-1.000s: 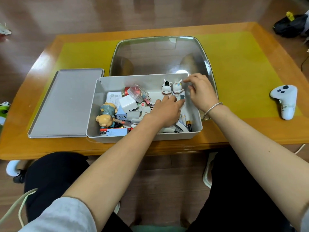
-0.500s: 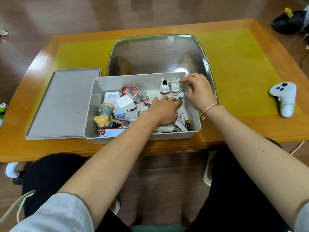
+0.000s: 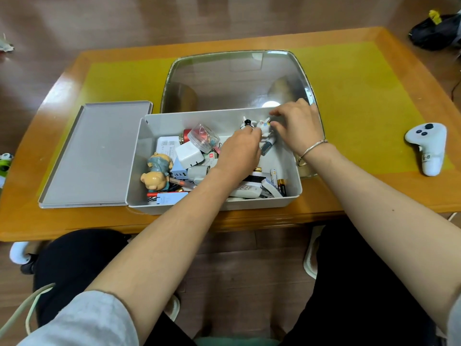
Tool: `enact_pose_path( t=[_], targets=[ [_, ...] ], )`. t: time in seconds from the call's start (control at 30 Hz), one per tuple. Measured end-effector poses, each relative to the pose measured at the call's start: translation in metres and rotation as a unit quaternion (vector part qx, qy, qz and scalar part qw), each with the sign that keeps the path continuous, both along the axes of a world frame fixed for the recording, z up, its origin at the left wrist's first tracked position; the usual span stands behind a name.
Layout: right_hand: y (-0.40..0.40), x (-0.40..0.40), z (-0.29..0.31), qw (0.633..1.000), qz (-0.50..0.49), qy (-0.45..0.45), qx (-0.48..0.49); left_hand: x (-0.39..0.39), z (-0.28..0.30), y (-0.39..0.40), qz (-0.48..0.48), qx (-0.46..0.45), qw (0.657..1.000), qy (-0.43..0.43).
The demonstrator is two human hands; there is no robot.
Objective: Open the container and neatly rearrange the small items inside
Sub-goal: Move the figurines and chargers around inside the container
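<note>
2 hands are now working at the far right corner of the container [image 3: 139,156], and the change over the last second is in your left hand [image 3: 238,152]: it has slid from the middle of the clutter up to the 2 small white figurines [image 3: 257,124] standing against the container's far wall. Its fingertips now reach the darker-topped one; whether they pinch it or only touch it, I cannot tell. Your right hand [image 3: 296,126] has stayed at the right-hand figurine, fingers curled in close around it, though the actual grip is hidden.

That suggests you are lining up the 2 figurines as a pair, so sorting has begun in this corner only. Left of the figurines, inside the container, the white charger [image 3: 188,153], the clear round case [image 3: 203,137] and the bear figure [image 3: 156,174] lie jumbled. The lid [image 3: 97,156] lies flat just left of the container, so opening is done.
</note>
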State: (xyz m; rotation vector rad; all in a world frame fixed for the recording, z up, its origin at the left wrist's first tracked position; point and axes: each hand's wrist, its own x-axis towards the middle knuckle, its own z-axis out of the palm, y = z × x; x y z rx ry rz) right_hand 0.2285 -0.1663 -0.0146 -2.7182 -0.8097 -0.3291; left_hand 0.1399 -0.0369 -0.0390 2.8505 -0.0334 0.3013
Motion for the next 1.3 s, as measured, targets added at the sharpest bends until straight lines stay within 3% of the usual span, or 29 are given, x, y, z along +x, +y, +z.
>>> enact_pose_path(
  t=[0.1,0.3,1.3],
  targets=[
    [0.008,0.007,0.004,0.998,0.004,-0.011,-0.062,0.007,0.008,0.003,0.051,-0.045,0.997,-0.041],
    [0.019,0.015,0.007,0.988,0.012,0.019,-0.151,0.016,0.003,0.004,0.108,-0.049,0.993,0.005],
    [0.022,0.007,0.014,0.987,-0.013,-0.02,-0.156,0.033,-0.013,0.009,0.116,-0.119,0.986,-0.02]
  ],
)
